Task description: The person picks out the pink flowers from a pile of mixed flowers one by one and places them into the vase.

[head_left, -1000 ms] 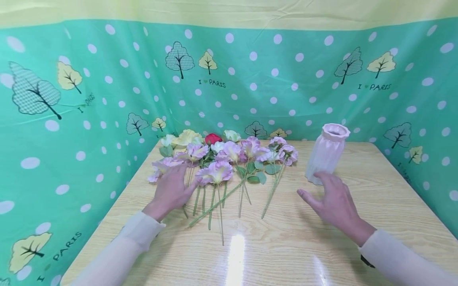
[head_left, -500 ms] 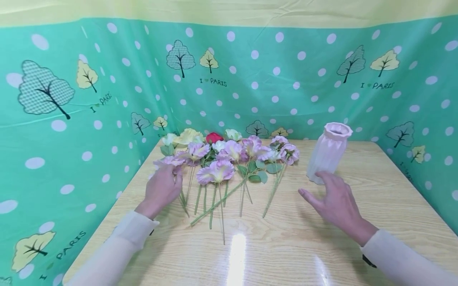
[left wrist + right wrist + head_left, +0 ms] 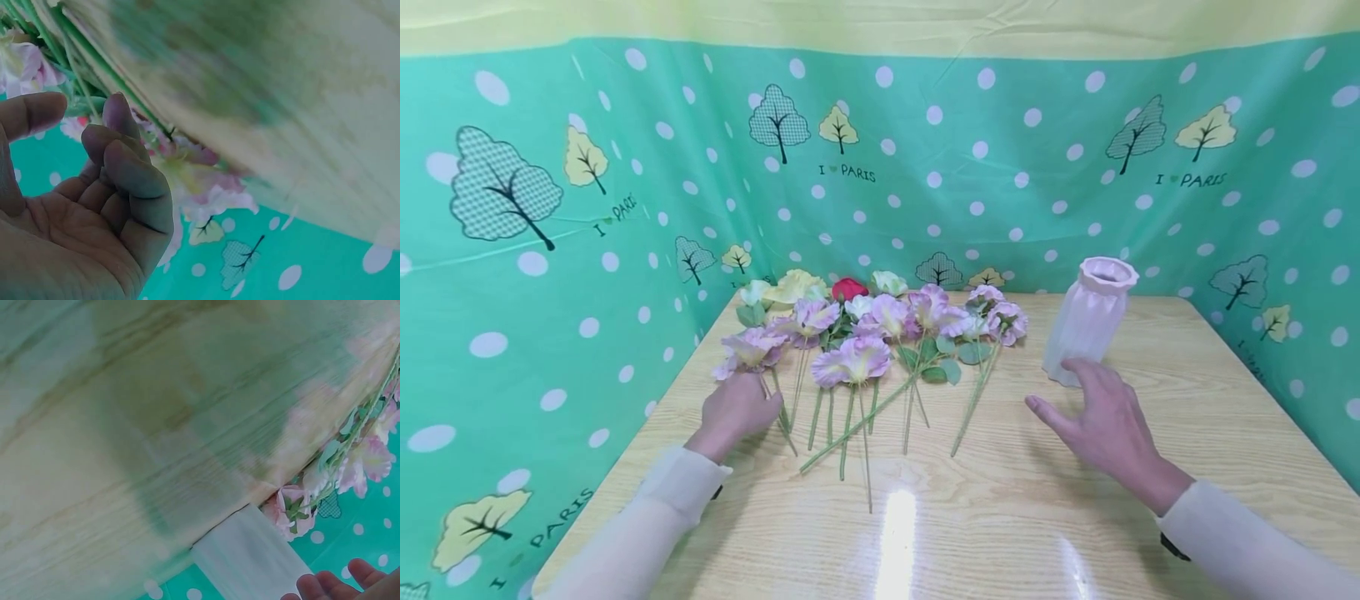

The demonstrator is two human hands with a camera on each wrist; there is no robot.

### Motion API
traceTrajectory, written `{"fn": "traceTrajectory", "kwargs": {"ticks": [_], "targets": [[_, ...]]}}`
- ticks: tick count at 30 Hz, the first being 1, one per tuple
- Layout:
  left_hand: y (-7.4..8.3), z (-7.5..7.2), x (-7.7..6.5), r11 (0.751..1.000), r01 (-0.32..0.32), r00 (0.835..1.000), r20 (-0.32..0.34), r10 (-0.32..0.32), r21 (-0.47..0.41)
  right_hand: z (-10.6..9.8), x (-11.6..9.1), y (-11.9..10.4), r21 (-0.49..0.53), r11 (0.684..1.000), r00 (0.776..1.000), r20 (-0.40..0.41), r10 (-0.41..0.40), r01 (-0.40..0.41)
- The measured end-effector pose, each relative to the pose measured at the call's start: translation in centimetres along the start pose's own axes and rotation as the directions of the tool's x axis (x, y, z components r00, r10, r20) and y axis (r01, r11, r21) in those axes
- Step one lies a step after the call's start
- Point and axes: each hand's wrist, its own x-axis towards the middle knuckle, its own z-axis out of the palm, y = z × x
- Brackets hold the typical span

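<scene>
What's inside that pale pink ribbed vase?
Only shaded inner wall shows through the mouth of the pale pink ribbed vase; nothing pokes out. Its lower inside and bottom are hidden by its own sides.

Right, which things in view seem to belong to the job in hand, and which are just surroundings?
Likely the job:
left hand, just below the leftmost purple flower
other flowers, loosely spread
right hand, near the pink vase

Likely just surroundings:
wooden table
green dotted cloth
</scene>
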Motion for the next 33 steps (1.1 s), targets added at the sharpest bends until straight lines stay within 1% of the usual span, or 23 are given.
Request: {"fn": "traceTrajectory", "kwargs": {"ticks": [4,8,14,18,21,25,29,33], "targets": [[-0.2,0.5,0.3,0.999,0.033,0.999,0.029,-0.033,-0.004,0.1,-0.2,0.0,0.003,1.000,1.000,0.006,0.001,-0.001],[-0.2,0.9,0.5,0.998,0.056,0.997,0.045,-0.056,-0.003,0.3,-0.4,0.2,-0.004,1.000,1.000,-0.014,-0.024,0.024],[-0.4,1.2,0.6,0.998,0.056,0.995,0.086,-0.056,0.002,0.4,-0.4,0.3,-0.007,1.000,0.999,-0.020,-0.028,0.028],[-0.6,1.3,0.5,0.998,0.047,0.994,0.102,-0.044,-0.033,0.5,-0.5,0.3,-0.005,1.000,1.000,-0.010,-0.027,0.027],[-0.7,1.2,0.3,0.997,0.049,0.994,0.096,-0.043,-0.063,0.6,-0.6,0.3,-0.005,0.999,0.999,-0.012,-0.035,0.035],[-0.8,1.1,0.3,0.992,0.060,0.996,0.072,-0.053,-0.112,0.6,-0.7,0.4,-0.007,0.999,0.999,-0.022,-0.046,0.046],[-0.8,1.0,0.3,0.981,0.058,0.998,0.041,-0.051,-0.187,0.7,-0.8,0.5,-0.009,0.999,0.998,-0.026,-0.049,0.049],[-0.7,0.9,0.2,0.970,0.050,0.999,0.019,-0.047,-0.237,0.7,-0.9,0.6,-0.007,0.999,0.999,-0.018,-0.035,0.035]]}}
